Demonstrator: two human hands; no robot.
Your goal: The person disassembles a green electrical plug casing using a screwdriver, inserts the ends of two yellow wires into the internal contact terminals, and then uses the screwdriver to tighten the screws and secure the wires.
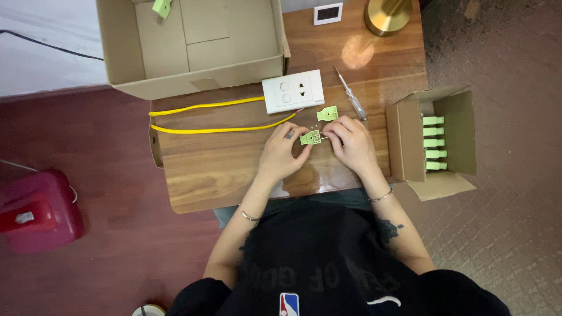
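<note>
Both my hands meet over the middle of a small wooden table (211,169). My left hand (282,153) and my right hand (350,142) pinch a small green plastic part (311,138) between their fingertips, just above the tabletop. A second green part (327,113) lies flat on the wood just beyond my right hand. Behind my hands sits a white wall socket plate (293,90) with two yellow wires (205,117) trailing off to the left. A clear-handled screwdriver (351,95) lies to the right of the plate.
A large open cardboard box (193,47) fills the back left, with one green piece (161,8) inside. A smaller open box (433,140) at the right edge holds several green parts. A brass lamp base (387,14) and a small white frame (328,13) stand at the back. A red case (35,210) rests on the floor.
</note>
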